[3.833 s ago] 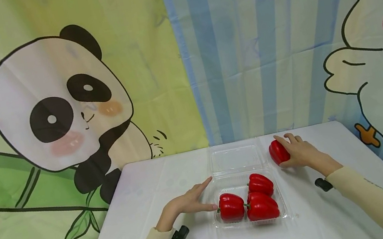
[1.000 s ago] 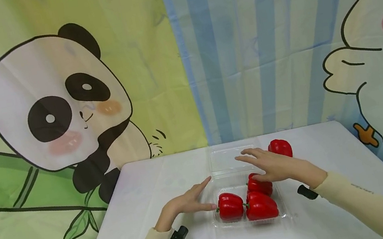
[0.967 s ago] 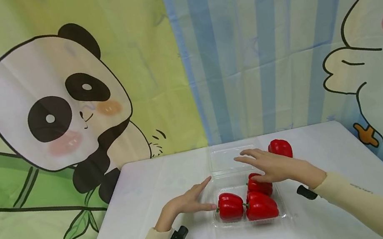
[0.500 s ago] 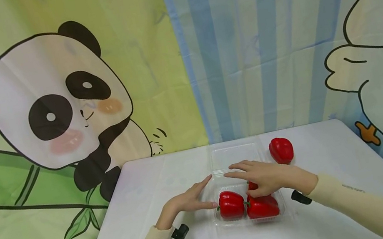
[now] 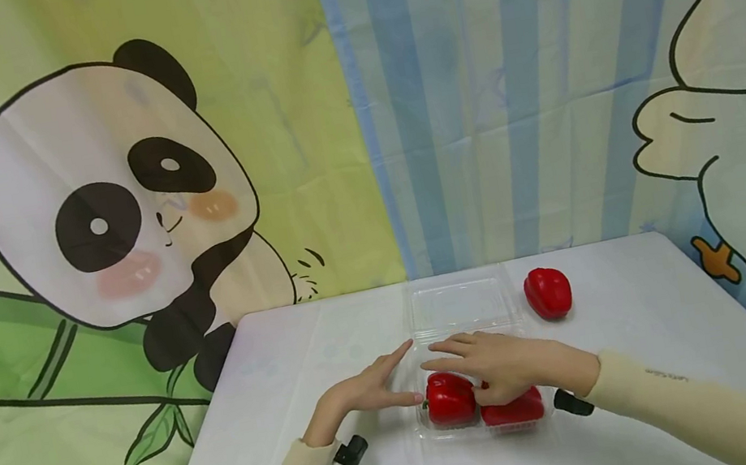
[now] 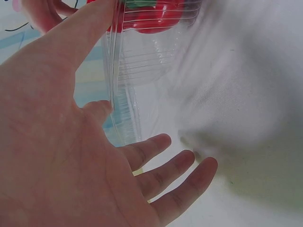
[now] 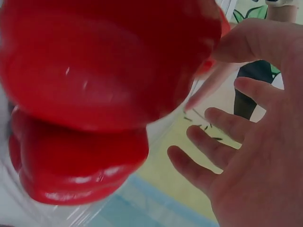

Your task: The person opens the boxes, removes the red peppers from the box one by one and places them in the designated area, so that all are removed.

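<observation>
Overhanging red peppers (image 5: 449,399): right hand (image 5: 502,363), fingers spread | left hand (image 5: 370,389), spread wide at clear container's edge (image 6: 149,56)

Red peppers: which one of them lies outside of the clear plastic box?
The far red pepper, lying directly on the white table to the right of the open lid. The other visible peppers are inside the clear plastic box.
</observation>
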Available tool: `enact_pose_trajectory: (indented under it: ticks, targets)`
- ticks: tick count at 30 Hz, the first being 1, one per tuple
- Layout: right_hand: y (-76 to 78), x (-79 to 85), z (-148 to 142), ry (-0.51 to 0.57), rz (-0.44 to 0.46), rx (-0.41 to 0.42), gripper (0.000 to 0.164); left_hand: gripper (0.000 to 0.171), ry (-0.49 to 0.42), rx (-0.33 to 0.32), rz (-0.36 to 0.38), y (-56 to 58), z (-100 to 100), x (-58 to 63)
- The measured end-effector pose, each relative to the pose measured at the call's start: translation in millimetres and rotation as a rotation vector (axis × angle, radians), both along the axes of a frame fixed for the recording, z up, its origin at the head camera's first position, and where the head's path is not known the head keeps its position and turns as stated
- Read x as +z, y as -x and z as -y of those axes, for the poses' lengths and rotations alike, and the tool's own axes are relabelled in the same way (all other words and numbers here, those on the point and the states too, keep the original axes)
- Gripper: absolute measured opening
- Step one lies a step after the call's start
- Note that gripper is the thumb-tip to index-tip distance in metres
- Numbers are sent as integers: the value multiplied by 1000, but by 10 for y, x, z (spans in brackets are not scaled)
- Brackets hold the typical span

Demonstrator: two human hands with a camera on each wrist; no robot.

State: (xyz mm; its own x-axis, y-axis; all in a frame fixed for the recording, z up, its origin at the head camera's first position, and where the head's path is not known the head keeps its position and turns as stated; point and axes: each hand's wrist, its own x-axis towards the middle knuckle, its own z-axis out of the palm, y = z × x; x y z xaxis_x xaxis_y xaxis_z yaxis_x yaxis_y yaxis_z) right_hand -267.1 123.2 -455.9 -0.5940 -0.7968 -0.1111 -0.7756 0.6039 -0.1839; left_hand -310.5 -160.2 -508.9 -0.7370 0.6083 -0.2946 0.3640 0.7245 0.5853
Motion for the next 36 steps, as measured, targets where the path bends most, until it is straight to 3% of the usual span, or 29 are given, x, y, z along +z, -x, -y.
enact_pose_trajectory:
  ticks: [15, 30, 36]
  targets:
    - [-117, -165, 187, -66, 13, 8, 91, 103, -5, -8, 5, 6, 5, 3]
    - [-155, -121, 275, -109, 75, -45, 104, 103, -10, -11, 4, 13, 9, 13]
    - [-145, -136, 294, -106, 61, -47, 101, 103, -8, -17, -1, 15, 12, 10]
